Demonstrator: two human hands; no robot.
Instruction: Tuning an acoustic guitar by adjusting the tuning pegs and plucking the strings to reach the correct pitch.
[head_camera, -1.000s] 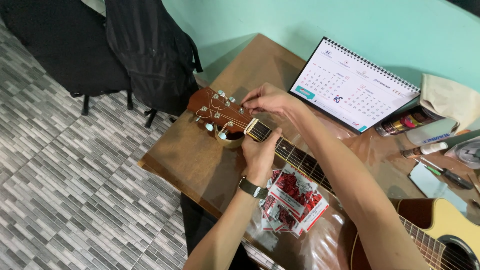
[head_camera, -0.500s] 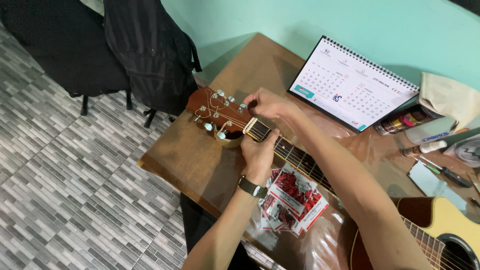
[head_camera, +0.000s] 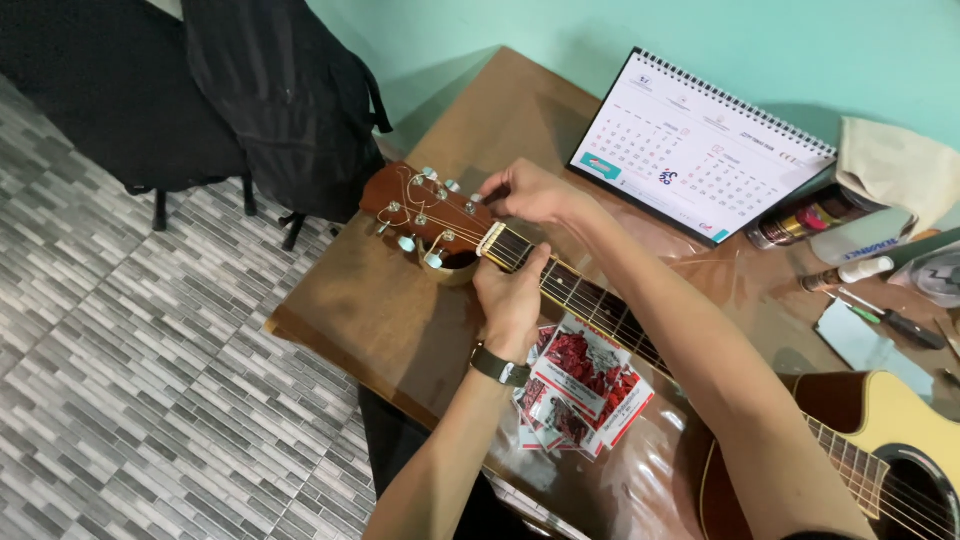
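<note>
In the head view, an acoustic guitar (head_camera: 600, 300) lies flat across a brown wooden table (head_camera: 380, 320), its neck running from the lower right corner of the table up toward the far left corner, where the reddish-brown headstock (head_camera: 415, 215) with its pale tuning pegs rests on a small round support near the left edge. The yellow guitar body (head_camera: 900, 440) with the dark sound hole sits at the near right corner. The left hand (head_camera: 512, 295), a dark wristwatch (head_camera: 500, 366) on its wrist, comes up from the near edge and wraps the neck just behind the white nut, fingers curled over the fretboard and clenched around the neck. The right hand (head_camera: 530, 192) reaches in from the right over the neck and hovers at the far side of the headstock, its fingertips pinched together beside the pegs; whether they grasp a string or a peg cannot be told at this size. Just beside the left wrist, near the front edge, lie several red and white packets (head_camera: 585, 385), fanned and overlapping. Toward the far edge stands a white spiral-bound desk calendar (head_camera: 700, 150), tilted back. At the far right edge sit a beige cloth (head_camera: 895, 165), a small white bottle (head_camera: 865, 270) and a screwdriver (head_camera: 890, 320). Beyond the table's left corner, a black backpack (head_camera: 290, 100) hangs over the grey tiled floor (head_camera: 120, 380).
</note>
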